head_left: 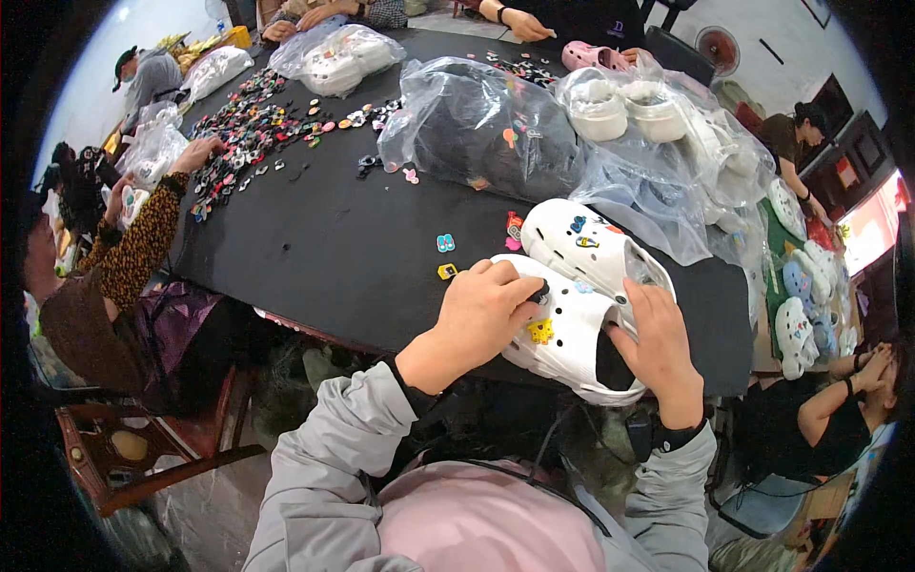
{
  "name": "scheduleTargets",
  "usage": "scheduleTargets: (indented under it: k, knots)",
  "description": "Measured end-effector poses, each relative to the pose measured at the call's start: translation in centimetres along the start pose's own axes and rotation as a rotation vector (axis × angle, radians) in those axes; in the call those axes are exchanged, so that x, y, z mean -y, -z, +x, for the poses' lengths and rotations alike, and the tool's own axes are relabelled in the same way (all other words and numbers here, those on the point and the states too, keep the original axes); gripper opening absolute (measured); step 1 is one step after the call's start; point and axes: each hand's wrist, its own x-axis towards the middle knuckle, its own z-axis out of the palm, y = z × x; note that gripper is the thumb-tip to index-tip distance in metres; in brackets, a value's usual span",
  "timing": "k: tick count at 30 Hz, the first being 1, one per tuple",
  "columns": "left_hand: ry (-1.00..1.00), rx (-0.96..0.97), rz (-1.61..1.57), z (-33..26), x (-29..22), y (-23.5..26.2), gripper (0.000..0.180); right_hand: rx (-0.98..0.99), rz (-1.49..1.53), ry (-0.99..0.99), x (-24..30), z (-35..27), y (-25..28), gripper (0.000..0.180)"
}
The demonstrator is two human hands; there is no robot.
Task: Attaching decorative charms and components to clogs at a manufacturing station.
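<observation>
My left hand point(488, 319) pinches a small black piece point(539, 292) against the perforated top of a white clog point(581, 324). What that piece depicts is too small to make out. My right hand point(658, 334) grips the clog's opening, with the thumb inside. A yellow charm point(541, 331) and a pale blue one sit on this clog. Just behind it lies a second white clog point(562, 225), bearing several charms. On the black table beside my left hand are a light blue slipper-shaped charm point(445, 243), a yellow-and-black charm point(447, 272) and a red charm point(515, 227).
The black-covered table point(324, 229) carries a large heap of colourful charms point(250, 119) at far left. Clear plastic bags point(477, 124) and bagged white clogs point(596, 105) occupy the far right. A pink clog point(591, 55) lies behind them. Other people sit around, one reaching toward the heap.
</observation>
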Motion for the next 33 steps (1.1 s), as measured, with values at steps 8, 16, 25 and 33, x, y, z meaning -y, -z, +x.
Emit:
scheduleTargets:
  k: [8,16,25,33]
  knots:
    - [0.028,-0.063,-0.13,-1.3,-0.3,-0.1,0.024,0.011,-0.005,-0.058,0.5,-0.2,-1.1,0.063]
    - [0.294,-0.182,-0.222,-2.6,3.4,2.7,0.023,-0.114,-0.008,-0.054,0.5,-0.9,-2.0,0.062]
    - [0.522,-0.062,0.233,-4.1,9.4,4.9,0.024,-0.147,0.051,-0.077,0.7,-0.8,-1.9,0.059]
    - [0.275,0.198,0.255,-2.5,7.4,3.1,0.024,-0.166,0.052,-0.08,0.6,-1.0,-1.9,0.058]
